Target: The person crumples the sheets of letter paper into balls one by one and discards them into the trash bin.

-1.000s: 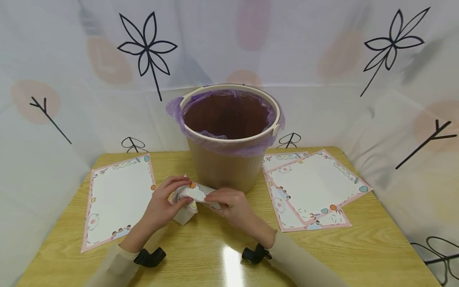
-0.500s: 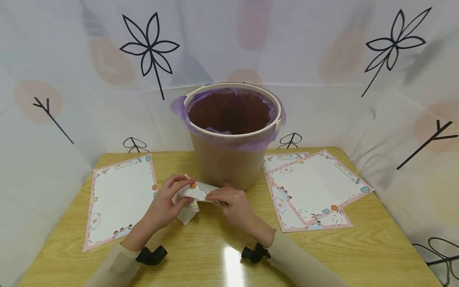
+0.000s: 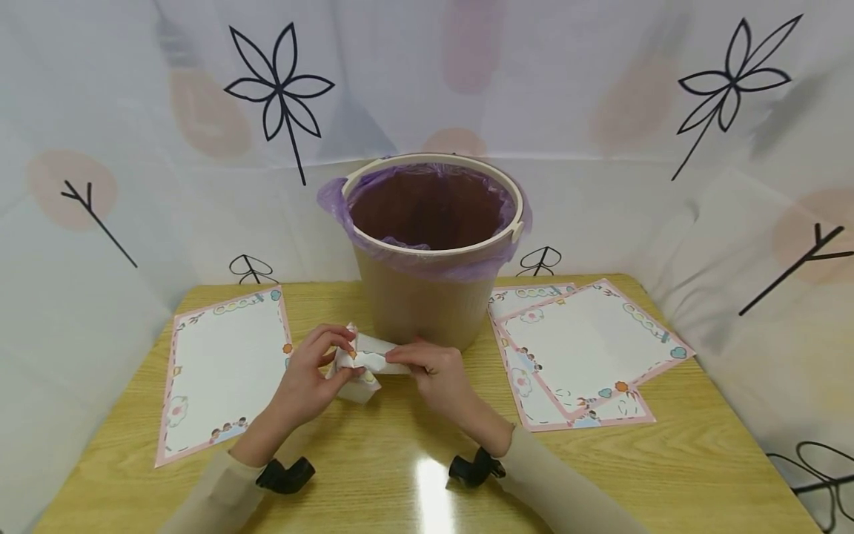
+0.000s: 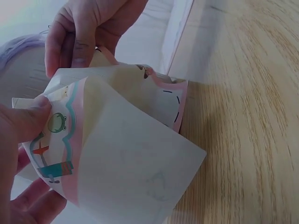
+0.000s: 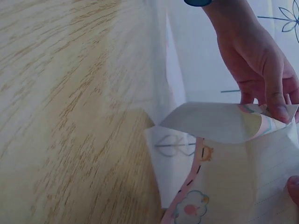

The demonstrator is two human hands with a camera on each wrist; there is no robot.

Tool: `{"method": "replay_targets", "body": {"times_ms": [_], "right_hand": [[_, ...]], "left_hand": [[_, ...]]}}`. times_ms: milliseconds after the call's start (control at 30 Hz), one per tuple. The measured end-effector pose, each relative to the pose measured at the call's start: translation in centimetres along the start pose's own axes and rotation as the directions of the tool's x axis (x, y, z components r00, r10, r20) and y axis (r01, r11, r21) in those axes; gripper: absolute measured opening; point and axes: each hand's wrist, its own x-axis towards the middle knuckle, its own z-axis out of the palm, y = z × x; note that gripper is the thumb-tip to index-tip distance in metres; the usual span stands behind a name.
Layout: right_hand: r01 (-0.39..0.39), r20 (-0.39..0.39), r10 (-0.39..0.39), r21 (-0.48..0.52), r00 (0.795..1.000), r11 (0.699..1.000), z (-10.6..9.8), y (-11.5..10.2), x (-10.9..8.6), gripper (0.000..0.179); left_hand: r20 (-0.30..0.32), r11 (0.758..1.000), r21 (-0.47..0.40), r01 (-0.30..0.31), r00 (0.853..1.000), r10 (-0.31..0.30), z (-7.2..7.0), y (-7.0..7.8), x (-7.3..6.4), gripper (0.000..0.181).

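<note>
Between the two hands is a folded, creased sheet of paper (image 3: 370,361), white with a pink printed border. The left hand (image 3: 313,374) pinches its left end between thumb and fingers. In the left wrist view, the paper's printed strip (image 4: 58,126) shows a frog and teal shapes beside the left thumb. The right hand (image 3: 434,374) grips the other end, thumb and fingers on the paper. Loose flaps of the sheet (image 4: 135,154) spread below the left hand, just over the table. Part of the paper is hidden behind the fingers.
A beige bucket (image 3: 427,304) lined with a purple bag (image 3: 333,200) stands just behind the hands. One bordered sheet (image 3: 227,371) lies at the left of the wooden table (image 3: 373,460). Two overlapping sheets (image 3: 587,348) lie at the right. A patterned cloth (image 3: 414,74) hangs behind.
The hands have bunched the paper tighter, and its lower left flap has shifted slightly right. The left fingers have curled in more. The bucket appears slightly shifted right since the first frame.
</note>
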Motion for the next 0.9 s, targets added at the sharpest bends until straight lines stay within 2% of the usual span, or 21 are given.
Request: {"method": "replay_targets", "body": {"times_ms": [267,433,600,700,900], "right_hand": [[-0.105,0.017,0.104,0.086,0.994,0.991,-0.2,-0.4,0.0,0.034],[-0.128,0.066,0.122,0.101,0.99,0.987,-0.2,-0.4,-0.1,0.026],[-0.125,0.126,0.113,0.091,0.986,0.988,-0.3,-0.6,-0.2,0.038],[-0.137,0.135,0.122,0.105,0.983,0.985,-0.2,-0.6,-0.2,0.042],[-0.192,0.122,0.174,0.153,0.977,0.969,0.0,-1.3,0.1,0.04]], "left_hand": [[-0.054,0.998,0.013,-0.058,0.997,0.059,0.2,0.3,0.3,0.036],[-0.094,0.996,-0.027,-0.09,0.992,0.087,0.1,2.0,0.8,0.032],[-0.11,0.996,-0.061,-0.058,0.993,0.051,-0.2,3.7,1.2,0.027],[-0.11,0.994,-0.101,-0.031,0.994,0.019,-0.3,3.9,1.2,0.025],[-0.101,0.98,-0.197,-0.023,0.995,0.003,-0.5,3.6,1.4,0.022]]}}
